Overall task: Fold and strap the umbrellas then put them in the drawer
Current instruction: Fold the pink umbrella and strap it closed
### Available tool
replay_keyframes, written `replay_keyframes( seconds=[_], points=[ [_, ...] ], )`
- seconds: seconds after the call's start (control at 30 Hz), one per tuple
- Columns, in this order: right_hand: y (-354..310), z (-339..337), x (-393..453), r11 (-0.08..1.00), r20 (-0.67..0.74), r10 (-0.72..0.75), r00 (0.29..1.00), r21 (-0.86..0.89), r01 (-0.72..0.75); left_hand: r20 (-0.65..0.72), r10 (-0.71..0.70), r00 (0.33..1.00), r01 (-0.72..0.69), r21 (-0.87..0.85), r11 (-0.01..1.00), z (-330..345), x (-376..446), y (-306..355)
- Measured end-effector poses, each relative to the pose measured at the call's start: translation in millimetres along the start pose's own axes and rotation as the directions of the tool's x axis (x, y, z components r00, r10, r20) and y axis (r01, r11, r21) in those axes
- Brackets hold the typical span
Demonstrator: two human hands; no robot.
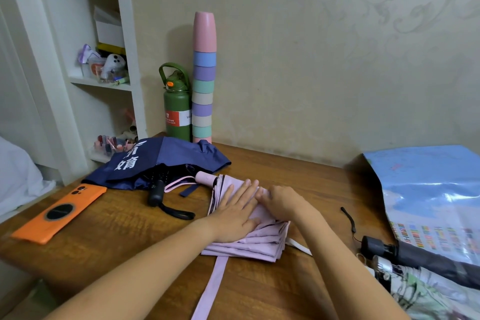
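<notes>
Lying near the middle of the wooden table, the pink umbrella is seen collapsed, its canopy flattened into stacked pleats. The long axis runs from far-left to near-right: the pink handle points away toward the wall, and the pleated fabric end points toward the person.

The left hand is laid flat on the canopy, fingers straight and together, fingertips directed toward the far edge of the fabric; nothing is gripped. The right hand rests just beside it, touching the same fabric, with fingers curled down onto a fold. Whether the fold is actually pinched cannot be told. Most of the canopy lies under and nearer than both palms.

1 pink strap trails from under the pleats toward the near table edge, unfastened.

Other items recorded:
- A navy umbrella is half open at the far left, its black handle pointing toward the person.
- An orange phone lies face down at the left edge.
- A green bottle and a stack of cups stand against the wall.
- 2 more folded umbrellas are seen at the near right, a dark one and a floral one, beside a blue plastic bag.
</notes>
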State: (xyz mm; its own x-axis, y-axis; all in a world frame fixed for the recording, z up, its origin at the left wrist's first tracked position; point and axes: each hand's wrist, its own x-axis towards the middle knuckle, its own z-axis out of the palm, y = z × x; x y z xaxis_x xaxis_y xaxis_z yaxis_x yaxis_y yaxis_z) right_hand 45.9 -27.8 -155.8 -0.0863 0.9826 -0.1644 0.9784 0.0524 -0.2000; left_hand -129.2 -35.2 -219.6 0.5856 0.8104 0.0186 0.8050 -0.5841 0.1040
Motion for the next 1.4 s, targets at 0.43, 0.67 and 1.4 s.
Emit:
replay_keyframes(
  seconds=[0.43,0.67,1.4],
  points=[
    [15,6,-2,0.995,0.056,-0.104,0.993,-0.010,0.104,-0.096,-0.093,0.991,0.081,-0.122,0.989,-52,20,-20],
    [14,9,-7,0.994,0.022,-0.110,0.994,-0.006,0.110,0.179,-0.114,0.977,0.089,0.141,0.986,-71,44,-21],
    [23,-28,-56,0.959,0.000,-0.209,0.978,0.196,0.205,0.342,0.008,0.940,-0.013,0.011,1.000,-113,9,-9]
  ],
)
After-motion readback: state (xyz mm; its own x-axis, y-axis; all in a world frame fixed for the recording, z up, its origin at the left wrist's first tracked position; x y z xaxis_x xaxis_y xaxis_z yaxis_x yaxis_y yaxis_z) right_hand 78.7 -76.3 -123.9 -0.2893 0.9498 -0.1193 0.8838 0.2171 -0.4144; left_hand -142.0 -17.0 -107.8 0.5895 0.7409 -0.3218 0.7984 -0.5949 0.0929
